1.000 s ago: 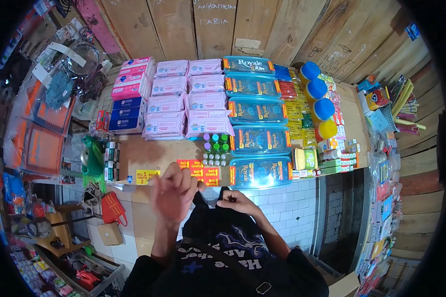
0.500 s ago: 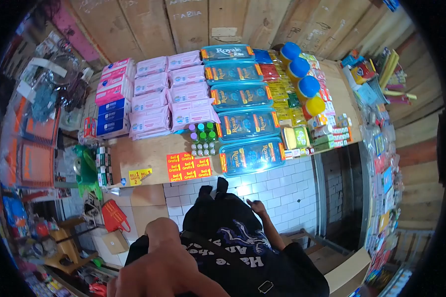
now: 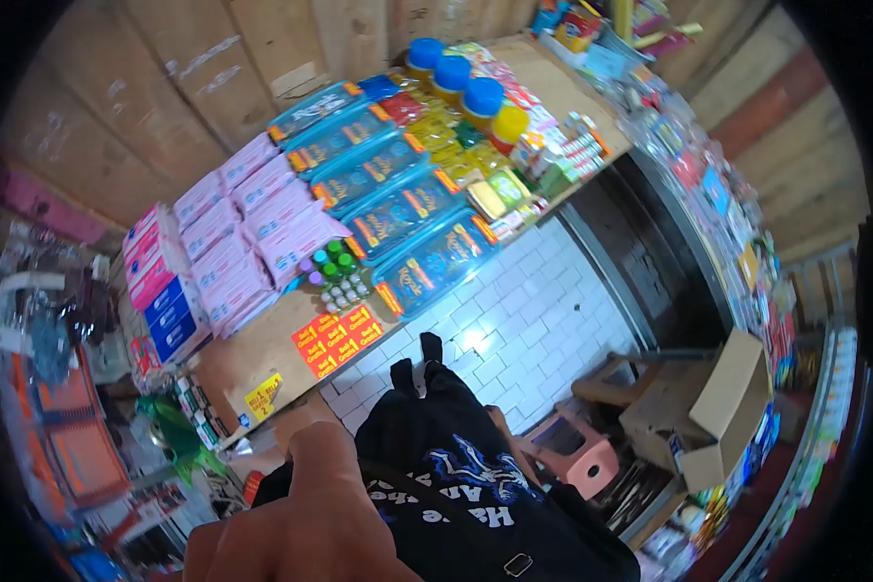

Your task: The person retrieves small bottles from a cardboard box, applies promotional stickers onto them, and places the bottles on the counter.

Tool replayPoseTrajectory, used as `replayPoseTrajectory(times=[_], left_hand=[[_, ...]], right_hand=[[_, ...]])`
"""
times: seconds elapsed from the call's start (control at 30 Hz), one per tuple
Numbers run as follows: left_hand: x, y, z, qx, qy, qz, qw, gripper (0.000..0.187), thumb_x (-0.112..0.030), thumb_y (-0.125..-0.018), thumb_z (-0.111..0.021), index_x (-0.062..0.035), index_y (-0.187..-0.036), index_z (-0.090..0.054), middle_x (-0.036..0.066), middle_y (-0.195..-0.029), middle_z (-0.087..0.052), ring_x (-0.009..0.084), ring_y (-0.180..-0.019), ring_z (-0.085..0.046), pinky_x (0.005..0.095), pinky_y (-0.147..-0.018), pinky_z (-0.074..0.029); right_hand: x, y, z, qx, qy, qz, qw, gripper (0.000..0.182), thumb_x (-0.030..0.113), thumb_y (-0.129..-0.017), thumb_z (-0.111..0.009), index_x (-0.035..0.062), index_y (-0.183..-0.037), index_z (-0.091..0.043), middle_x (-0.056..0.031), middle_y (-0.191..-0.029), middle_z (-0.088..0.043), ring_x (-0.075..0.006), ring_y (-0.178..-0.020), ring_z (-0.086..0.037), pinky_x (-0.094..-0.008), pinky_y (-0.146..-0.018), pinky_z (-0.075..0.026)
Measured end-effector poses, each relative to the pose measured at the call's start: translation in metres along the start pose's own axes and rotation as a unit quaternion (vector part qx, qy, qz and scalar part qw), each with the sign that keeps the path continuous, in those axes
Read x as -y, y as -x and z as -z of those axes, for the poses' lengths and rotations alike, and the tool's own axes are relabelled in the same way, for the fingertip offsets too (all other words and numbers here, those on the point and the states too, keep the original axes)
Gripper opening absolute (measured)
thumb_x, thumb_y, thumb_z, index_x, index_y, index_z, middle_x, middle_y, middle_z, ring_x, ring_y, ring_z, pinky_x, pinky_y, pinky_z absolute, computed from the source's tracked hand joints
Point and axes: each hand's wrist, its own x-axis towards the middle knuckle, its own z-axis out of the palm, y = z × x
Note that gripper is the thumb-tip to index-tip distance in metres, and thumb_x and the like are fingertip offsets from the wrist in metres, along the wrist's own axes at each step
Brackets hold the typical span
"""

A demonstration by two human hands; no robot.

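My left hand point(image 3: 301, 514) is raised very close to the camera at the lower left. The back of it and a bent digit show, but the fingertips run out of view, so I cannot make out whether it holds anything. My right hand point(image 3: 500, 423) hangs low beside my black printed shirt point(image 3: 446, 466), which covers most of it; its fingers are hidden. Ahead stands a wooden table point(image 3: 238, 361) with teal Royale packs point(image 3: 436, 264), pink wipe packs point(image 3: 286, 238), small coloured-cap bottles point(image 3: 335, 260) and red promotional cards point(image 3: 335, 339).
Blue-lidded jars point(image 3: 451, 76) and yellow sachets point(image 3: 436, 131) sit at the table's far right. A pink plastic stool point(image 3: 577, 456) and an open cardboard box point(image 3: 723, 417) are at my right. Orange baskets point(image 3: 82, 456) stand at the left. White tiles point(image 3: 553, 301) cover the floor.
My view has turned to the right, tilting the table and bringing the stool and box into sight. My left hand stays near the camera; my right hand has become mostly hidden by the shirt.
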Motion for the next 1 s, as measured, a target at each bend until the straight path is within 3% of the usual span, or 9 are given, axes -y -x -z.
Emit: replayPoseTrajectory(times=[0.13,0.2,0.23,0.3,0.43,0.73,0.83,0.87,1.0], left_hand=[[0.03,0.002,0.004,0.038,0.094,-0.006,0.995,0.027,-0.004,-0.088,-0.05,-0.0115,-0.062,-0.051,0.002,-0.071,-0.048,0.0157,-0.073,-0.055,0.0514,-0.076,-0.058],[0.055,-0.003,0.002,0.032,0.058,-0.131,0.989,0.028,-0.004,-0.088,-0.05,-0.0118,-0.061,-0.05,0.001,-0.07,-0.047,0.0154,-0.072,-0.056,0.052,-0.076,-0.058],[0.075,-0.006,0.001,0.028,0.0,-0.263,0.964,0.028,-0.004,-0.087,-0.05,-0.0119,-0.061,-0.049,0.001,-0.069,-0.047,0.0153,-0.072,-0.056,0.0523,-0.075,-0.058],[0.097,-0.008,-0.006,-0.018,0.014,-0.288,0.958,0.028,-0.003,-0.087,-0.051,-0.0119,-0.06,-0.049,0.002,-0.068,-0.046,0.0155,-0.072,-0.056,0.0527,-0.073,-0.058],[0.116,-0.008,-0.019,-0.08,0.195,0.011,0.977,0.029,0.001,-0.086,-0.05,-0.0106,-0.06,-0.048,0.002,-0.068,-0.045,0.0166,-0.073,-0.057,0.0528,-0.07,-0.058],[0.227,-0.016,-0.019,-0.002,0.364,0.16,0.918,0.028,0.002,-0.088,-0.051,-0.0055,-0.061,-0.052,0.005,-0.077,-0.051,0.0181,-0.082,-0.059,0.0554,-0.079,-0.057],[0.272,-0.015,-0.012,0.009,0.367,0.242,0.898,0.029,-0.019,-0.091,-0.051,-0.0079,-0.065,-0.052,0.004,-0.079,-0.051,0.0187,-0.08,-0.057,0.0513,-0.079,-0.053],[0.289,-0.014,-0.01,0.013,0.342,0.263,0.902,0.033,-0.029,-0.093,-0.051,-0.0093,-0.066,-0.052,0.004,-0.079,-0.05,0.019,-0.079,-0.057,0.0489,-0.079,-0.051],[0.372,0.013,-0.017,-0.034,0.226,0.283,0.931,0.052,-0.062,-0.095,-0.047,-0.0151,-0.072,-0.048,0.003,-0.084,-0.045,0.0193,-0.076,-0.051,0.0406,-0.078,-0.043]], right_hand=[[-0.043,0.025,-0.036,-0.054,-0.158,-0.053,0.984,0.071,0.063,-0.087,-0.058,-0.0067,-0.088,-0.071,-0.0218,-0.081,-0.069,-0.0274,-0.08,-0.066,-0.039,-0.075,-0.051],[-0.062,0.024,-0.058,-0.076,-0.213,-0.07,0.972,0.072,0.063,-0.087,-0.058,-0.0074,-0.086,-0.071,-0.0207,-0.077,-0.069,-0.0251,-0.074,-0.066,-0.038,-0.072,-0.051],[-0.085,0.021,-0.069,-0.079,-0.211,-0.08,0.971,0.072,0.064,-0.086,-0.059,-0.0071,-0.085,-0.071,-0.0204,-0.076,-0.069,-0.0248,-0.073,-0.066,-0.0383,-0.071,-0.051],[-0.122,0.019,-0.087,-0.084,-0.209,-0.098,0.969,0.072,0.064,-0.085,-0.06,-0.0066,-0.082,-0.07,-0.0198,-0.073,-0.068,-0.0241,-0.07,-0.065,-0.0389,-0.068,-0.05],[-0.139,0.041,-0.09,-0.102,-0.227,-0.109,0.962,0.068,0.061,-0.086,-0.06,-0.007,-0.08,-0.069,-0.0215,-0.072,-0.067,-0.0271,-0.07,-0.065,-0.0409,-0.069,-0.049],[-0.22,0.01,-0.096,-0.212,-0.291,-0.03,0.933,0.063,0.057,-0.086,-0.061,-0.0057,-0.08,-0.068,-0.0227,-0.075,-0.067,-0.035,-0.074,-0.065,-0.0452,-0.074,-0.05],[-0.202,0.036,-0.041,-0.212,-0.283,-0.151,0.923,0.06,0.056,-0.085,-0.061,-0.0029,-0.078,-0.069,-0.0214,-0.074,-0.068,-0.0369,-0.073,-0.065,-0.0466,-0.074,-0.05],[-0.209,0.04,-0.034,-0.23,-0.303,-0.121,0.917,0.065,0.06,-0.087,-0.059,-0.0022,-0.071,-0.065,-0.0175,-0.067,-0.066,-0.026,-0.062,-0.063,-0.0424,-0.062,-0.05],[-0.216,0.045,-0.022,-0.313,-0.491,-0.157,0.798,0.048,0.049,-0.087,-0.068,0.0081,-0.065,-0.054,-0.0024,-0.058,-0.053,-0.0118,-0.048,-0.05,-0.0292,-0.043,-0.04]])
